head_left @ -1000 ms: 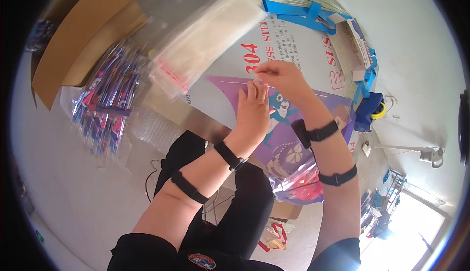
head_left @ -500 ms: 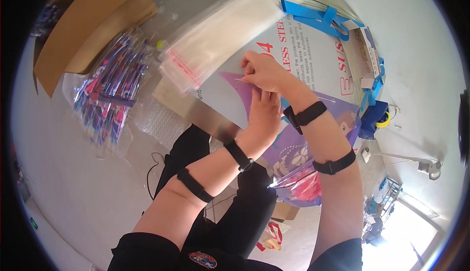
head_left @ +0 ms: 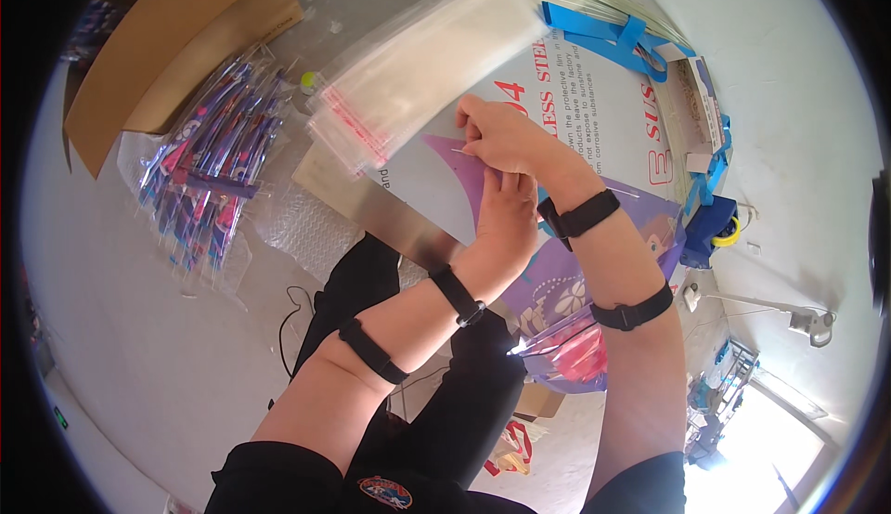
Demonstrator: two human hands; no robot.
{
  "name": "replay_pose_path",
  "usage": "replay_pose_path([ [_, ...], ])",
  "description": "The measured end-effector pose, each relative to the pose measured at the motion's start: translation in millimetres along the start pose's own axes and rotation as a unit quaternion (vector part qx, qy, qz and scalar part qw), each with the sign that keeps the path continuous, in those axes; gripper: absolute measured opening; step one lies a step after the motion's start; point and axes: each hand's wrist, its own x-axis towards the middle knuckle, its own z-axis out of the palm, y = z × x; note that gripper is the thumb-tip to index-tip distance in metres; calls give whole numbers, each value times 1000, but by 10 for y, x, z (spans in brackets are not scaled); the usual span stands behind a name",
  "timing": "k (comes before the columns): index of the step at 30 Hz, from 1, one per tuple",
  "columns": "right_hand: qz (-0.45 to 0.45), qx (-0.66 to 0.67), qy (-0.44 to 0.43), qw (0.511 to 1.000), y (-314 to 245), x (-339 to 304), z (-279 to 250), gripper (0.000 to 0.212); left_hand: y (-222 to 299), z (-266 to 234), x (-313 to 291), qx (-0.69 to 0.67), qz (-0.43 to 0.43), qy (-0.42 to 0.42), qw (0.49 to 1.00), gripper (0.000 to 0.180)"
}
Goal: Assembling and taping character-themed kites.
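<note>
right hand (head_left: 501, 138): grip pinched nearly closed on a thin pale stick (head_left: 461, 151) at the top corner of the purple kite sheet (head_left: 566, 282); thumb + fingers on it.
left hand (head_left: 509, 206): just below right hand, touching it; fingers curled up under the right wrist, against the sheet. Can't tell if it clamps anything; fingertips hidden.
kite sheet: lies on the printed white board (head_left: 575, 105) on the tabletop, spreads from the pinched corner down-right toward the person's lap; cartoon print, pink lower end.
long axis: stick runs roughly left-right at the grip, short bit showing left of the fingers.
key relation: stack of clear bags w/ red strip (head_left: 408, 78) lies up-left of the grip, close by, its red-strip end toward the hands; right hand nearer.
elsewhere: bagged kites pile (head_left: 213, 156) far left beside cardboard box (head_left: 158, 50); blue strips (head_left: 613, 36) up-right.
</note>
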Motion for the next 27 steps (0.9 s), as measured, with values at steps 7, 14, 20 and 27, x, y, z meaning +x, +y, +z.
replay_pose_path([
  [7,-1,-28,13,1000,-12,48,46,29,-23,-1,-9,0,3,-8,1000,44],
  [14,23,-126,23,991,-77,69,38,36,10,55,18,-12,12,47,999,45],
  [20,83,-216,-8,973,-169,122,-46,45,-45,12,-10,-25,8,12,1000,39],
  [27,45,-130,-10,990,128,17,-199,48,41,35,44,59,-6,34,998,34],
])
